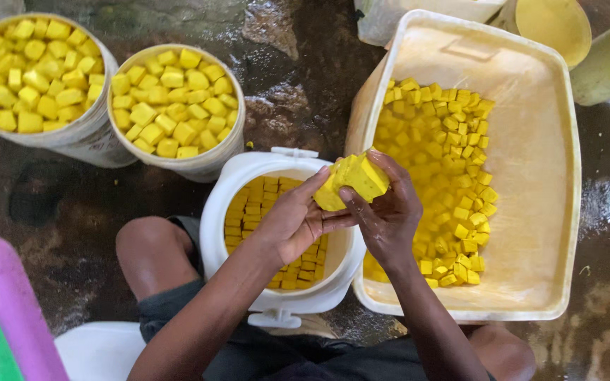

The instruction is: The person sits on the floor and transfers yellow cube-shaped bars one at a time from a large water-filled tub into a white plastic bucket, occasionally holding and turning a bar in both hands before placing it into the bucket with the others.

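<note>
Cluster of yellow cubes, pressed together between left hand and right hand, both clasped around it, held above the gap between white bucket, part-filled with neatly layered cubes, and large cream tub holding a loose heap of the same. Likely light but soft and crumbly, perhaps slightly greasy; best cupped from both sides across flat faces, with even pressure so the block stays whole. Nearby: two full round buckets on wet dark floor.
</note>
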Action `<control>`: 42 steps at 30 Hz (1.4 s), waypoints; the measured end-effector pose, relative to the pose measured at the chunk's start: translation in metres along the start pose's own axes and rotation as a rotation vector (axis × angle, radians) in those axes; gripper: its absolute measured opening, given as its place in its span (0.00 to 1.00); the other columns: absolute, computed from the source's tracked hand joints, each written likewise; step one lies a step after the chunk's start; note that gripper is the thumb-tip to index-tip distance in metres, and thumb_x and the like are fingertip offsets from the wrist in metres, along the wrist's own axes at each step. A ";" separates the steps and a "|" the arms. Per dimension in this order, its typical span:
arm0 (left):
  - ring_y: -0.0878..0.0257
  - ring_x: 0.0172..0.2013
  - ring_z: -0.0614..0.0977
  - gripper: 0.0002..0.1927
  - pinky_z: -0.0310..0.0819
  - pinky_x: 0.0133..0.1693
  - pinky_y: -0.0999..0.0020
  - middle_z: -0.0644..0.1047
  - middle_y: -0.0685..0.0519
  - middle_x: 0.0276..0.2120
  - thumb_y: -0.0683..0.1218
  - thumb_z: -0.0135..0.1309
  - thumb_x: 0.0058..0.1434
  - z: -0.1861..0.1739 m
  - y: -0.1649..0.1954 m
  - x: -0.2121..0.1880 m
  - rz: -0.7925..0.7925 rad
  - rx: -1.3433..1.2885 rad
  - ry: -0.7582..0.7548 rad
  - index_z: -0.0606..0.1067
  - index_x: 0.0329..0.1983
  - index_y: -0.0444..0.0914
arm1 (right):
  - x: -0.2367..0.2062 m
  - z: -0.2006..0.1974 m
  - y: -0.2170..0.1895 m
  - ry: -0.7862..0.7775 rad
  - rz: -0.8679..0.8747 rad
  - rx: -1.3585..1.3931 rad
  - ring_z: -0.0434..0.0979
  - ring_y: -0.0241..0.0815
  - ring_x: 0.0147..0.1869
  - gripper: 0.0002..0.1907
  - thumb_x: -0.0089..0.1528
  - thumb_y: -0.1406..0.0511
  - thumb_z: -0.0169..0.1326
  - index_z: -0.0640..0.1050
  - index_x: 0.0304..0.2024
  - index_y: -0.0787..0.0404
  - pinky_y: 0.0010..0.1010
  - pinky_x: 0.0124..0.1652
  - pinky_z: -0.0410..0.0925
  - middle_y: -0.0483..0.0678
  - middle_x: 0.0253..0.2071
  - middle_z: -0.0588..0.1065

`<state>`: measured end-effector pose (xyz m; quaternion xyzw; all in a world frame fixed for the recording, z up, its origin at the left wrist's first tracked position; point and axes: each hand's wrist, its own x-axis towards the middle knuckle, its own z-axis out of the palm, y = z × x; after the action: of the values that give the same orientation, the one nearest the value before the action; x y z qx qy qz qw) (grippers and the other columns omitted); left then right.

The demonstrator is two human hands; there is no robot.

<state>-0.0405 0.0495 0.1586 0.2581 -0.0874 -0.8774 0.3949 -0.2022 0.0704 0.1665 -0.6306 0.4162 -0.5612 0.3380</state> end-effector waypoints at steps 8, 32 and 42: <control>0.54 0.47 0.86 0.45 0.82 0.48 0.58 0.80 0.42 0.53 0.74 0.33 0.63 -0.050 0.039 -0.031 -0.057 0.564 0.074 0.69 0.67 0.37 | 0.002 0.037 -0.025 -0.196 0.213 0.052 0.75 0.43 0.66 0.47 0.61 0.77 0.69 0.55 0.74 0.60 0.36 0.62 0.76 0.51 0.64 0.66; 0.67 0.38 0.83 0.15 0.76 0.38 0.72 0.80 0.56 0.42 0.52 0.55 0.69 -0.248 0.163 0.056 0.784 0.650 0.605 0.76 0.48 0.37 | -0.063 0.210 0.287 -0.877 0.789 -0.936 0.80 0.46 0.62 0.30 0.57 0.54 0.65 0.78 0.60 0.56 0.37 0.58 0.72 0.52 0.58 0.80; 0.66 0.41 0.84 0.16 0.75 0.42 0.71 0.78 0.56 0.42 0.54 0.57 0.71 -0.221 0.153 0.073 0.744 0.750 0.558 0.76 0.48 0.36 | -0.028 0.197 0.311 -0.881 0.809 -0.901 0.80 0.48 0.61 0.28 0.57 0.56 0.63 0.78 0.58 0.57 0.38 0.57 0.72 0.53 0.57 0.80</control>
<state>0.1334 -0.0962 -0.0024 0.5528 -0.3688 -0.4883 0.5656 -0.0530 -0.0443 -0.1513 -0.6720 0.6312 0.1362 0.3626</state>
